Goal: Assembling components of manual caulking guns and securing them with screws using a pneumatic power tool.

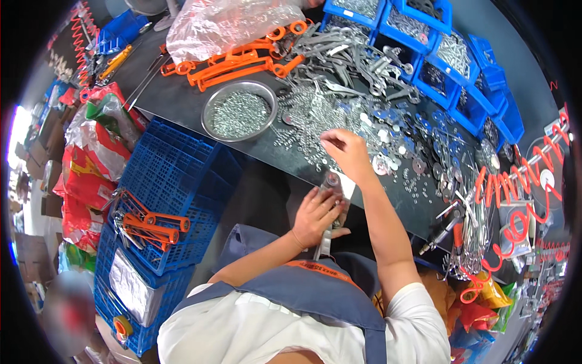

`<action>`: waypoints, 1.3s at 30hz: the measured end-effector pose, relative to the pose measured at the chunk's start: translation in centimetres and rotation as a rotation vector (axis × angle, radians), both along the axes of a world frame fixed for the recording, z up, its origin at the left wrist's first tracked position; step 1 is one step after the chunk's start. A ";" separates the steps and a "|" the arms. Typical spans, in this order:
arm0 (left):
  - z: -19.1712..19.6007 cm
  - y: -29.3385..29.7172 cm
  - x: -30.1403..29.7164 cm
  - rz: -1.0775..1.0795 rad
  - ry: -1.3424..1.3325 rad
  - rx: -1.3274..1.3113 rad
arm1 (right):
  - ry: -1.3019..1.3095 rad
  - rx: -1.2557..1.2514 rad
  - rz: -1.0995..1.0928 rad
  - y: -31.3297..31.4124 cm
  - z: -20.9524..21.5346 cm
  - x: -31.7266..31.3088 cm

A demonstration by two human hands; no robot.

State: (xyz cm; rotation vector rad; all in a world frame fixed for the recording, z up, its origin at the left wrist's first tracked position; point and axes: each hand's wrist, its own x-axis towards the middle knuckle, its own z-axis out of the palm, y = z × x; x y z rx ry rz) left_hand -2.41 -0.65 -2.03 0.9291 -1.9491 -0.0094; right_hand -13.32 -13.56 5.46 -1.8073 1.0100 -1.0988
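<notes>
The left hand (pixel 315 215) is closed around a slim metal tool (pixel 331 209), held upright at the near edge of the dark worktop (pixel 182 103); the tool's upper end shows above the fingers and its lower end runs down toward the apron. The right hand (pixel 344 148) is stretched out over a scatter of small washers (pixel 388 158) on the worktop, fingers pinched narrow at the tips; whether a washer is already between them cannot be told.

Handling judgement: the washers are thin, rigid steel discs, light singly and likely slippery. Lying flat, they offer little edge, so a fingertip pinch at the rim, or a slide to the worktop edge, suits them best. The metal tool appears stiff and moderately heavy; a full-palm grip at mid-length keeps it steady.

A round steel pan (pixel 239 111) of small fasteners stands to the left of the scatter. Orange-handled tools (pixel 236 64) lie beyond it, and blue bins (pixel 436 67) line the far right.
</notes>
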 end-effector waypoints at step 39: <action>1.4 2.9 4.3 -0.396 -0.055 0.214 | -0.318 0.454 -0.329 14.3 0.1 -9.0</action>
